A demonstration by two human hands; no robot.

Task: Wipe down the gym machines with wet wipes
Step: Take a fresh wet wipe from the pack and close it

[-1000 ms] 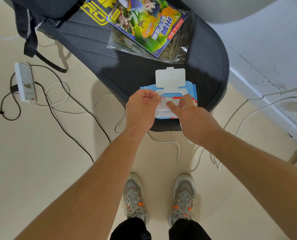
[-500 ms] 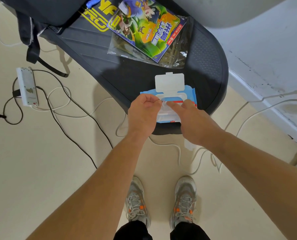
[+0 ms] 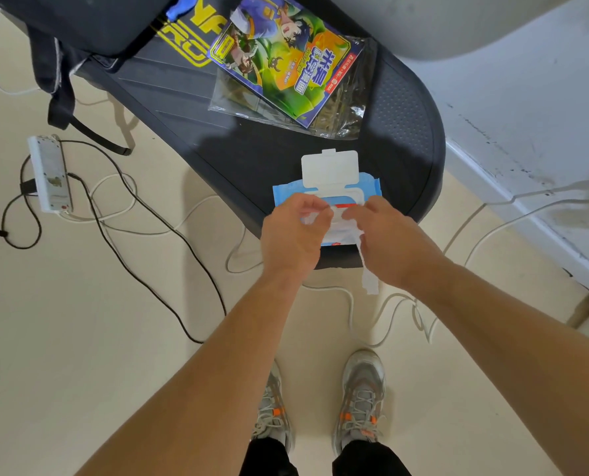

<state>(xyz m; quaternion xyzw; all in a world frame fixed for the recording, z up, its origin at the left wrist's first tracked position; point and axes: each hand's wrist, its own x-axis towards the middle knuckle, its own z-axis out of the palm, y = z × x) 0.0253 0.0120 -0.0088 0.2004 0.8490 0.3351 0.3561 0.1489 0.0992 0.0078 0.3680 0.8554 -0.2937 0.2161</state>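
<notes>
A blue wet-wipe pack [image 3: 366, 187] lies on the near end of a black gym machine platform [image 3: 402, 139], its white lid [image 3: 329, 167] flipped open. My left hand [image 3: 294, 231] and my right hand [image 3: 389, 235] hover just above the pack's opening, and both pinch a white wet wipe [image 3: 366, 269]. The wipe stretches between my fingertips and a strip of it hangs down below my right hand. My hands hide the near part of the pack.
A colourful comic book in a clear plastic bag [image 3: 286, 67] lies farther back on the platform, beside a dark bag [image 3: 90, 22]. A white power strip [image 3: 49, 173] and tangled black and white cables [image 3: 148, 235] lie on the beige floor at left. A white wall base [image 3: 526, 201] runs at right.
My hands have lifted and drawn apart, and the wipe has come out of the pack and now hangs below my right hand.
</notes>
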